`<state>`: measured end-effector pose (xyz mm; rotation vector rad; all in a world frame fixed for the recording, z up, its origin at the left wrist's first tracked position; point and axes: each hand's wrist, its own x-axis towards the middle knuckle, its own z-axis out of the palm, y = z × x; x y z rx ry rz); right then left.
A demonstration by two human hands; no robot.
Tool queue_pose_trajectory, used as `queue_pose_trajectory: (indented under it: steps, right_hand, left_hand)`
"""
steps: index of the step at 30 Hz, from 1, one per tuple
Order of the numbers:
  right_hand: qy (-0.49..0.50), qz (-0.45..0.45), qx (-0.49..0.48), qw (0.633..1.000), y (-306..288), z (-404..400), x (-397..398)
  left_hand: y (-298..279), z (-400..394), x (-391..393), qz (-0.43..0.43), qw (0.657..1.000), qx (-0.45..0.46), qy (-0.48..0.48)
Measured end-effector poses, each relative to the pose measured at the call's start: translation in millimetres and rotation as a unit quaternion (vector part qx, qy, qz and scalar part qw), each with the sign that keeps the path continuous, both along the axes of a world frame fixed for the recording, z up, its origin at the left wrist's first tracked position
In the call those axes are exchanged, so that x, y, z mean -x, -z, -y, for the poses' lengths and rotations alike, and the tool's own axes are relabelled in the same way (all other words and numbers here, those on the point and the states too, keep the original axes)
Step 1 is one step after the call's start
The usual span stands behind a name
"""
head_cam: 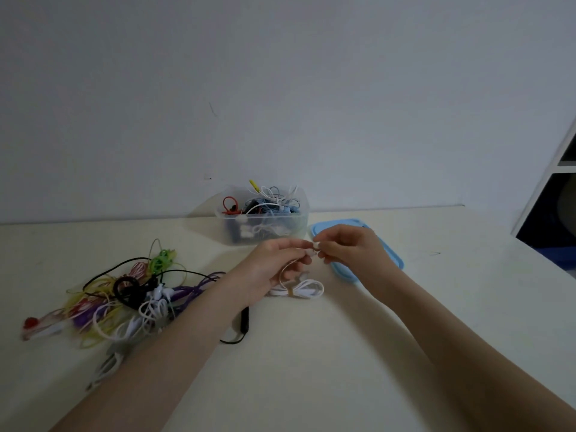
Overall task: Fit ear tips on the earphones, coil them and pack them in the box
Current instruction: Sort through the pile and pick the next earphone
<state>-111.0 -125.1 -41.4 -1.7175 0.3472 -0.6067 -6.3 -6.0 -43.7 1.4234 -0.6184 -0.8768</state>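
Step in hand looks like ear-tip fitting, not coiling or packing yet. Left hand (274, 263) pinches a white earbud end of the white earphones (299, 289); right hand (349, 247) pinches something small and white right against it, likely an ear tip (317, 245), too small to be sure. Both grips are closed fingertip pinches, meeting just above the worktop (343, 353).

Rest of that cable hangs from the left hand down to a bundle lying on the worktop just near of the hands, banded at the middle by the look of it.

Box (265, 219), clear plastic, sits far centre against the wall, already holding a mix of earphones. Blue lid (392, 257) lies just right of it, partly under the right hand in view. Tangled pile of coloured earphones (131, 297) is well left, beside the left forearm.

Pose: both forearms reach in from the near edge and converge, wrists raised, fingers curled toward each other.

Next move, my guess: push tip square onto the nozzle, check seating, then do the second bud. Needs fine alignment, little force.
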Motion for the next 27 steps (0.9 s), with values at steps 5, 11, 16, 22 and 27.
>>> queue_pose_trajectory:
  steps: [5,11,16,22,27]
  right_hand:
    - [-0.019,0.021,-0.058,0.998,1.9,-0.3,5.2]
    - [-0.028,0.029,-0.110,0.993,3.7,-2.2,7.9]
    - [-0.029,0.028,-0.108,0.993,4.2,-3.6,8.3]
    - [-0.040,0.014,-0.145,0.989,3.4,-2.1,9.1]
    - [-0.041,0.016,-0.166,0.985,3.3,-1.5,10.1]
  left_hand:
    - [3.1,0.4,-2.2,0.003,1.000,0.020,0.007]
    - [5.6,-0.8,-0.8,-0.005,0.999,0.047,-0.002]
    - [4.5,-2.3,0.4,-0.017,0.998,0.054,-0.009]
    - [3.5,-3.1,3.2,-0.006,0.998,0.068,-0.017]
    - [1.8,-4.3,4.5,0.009,0.998,0.064,-0.014]
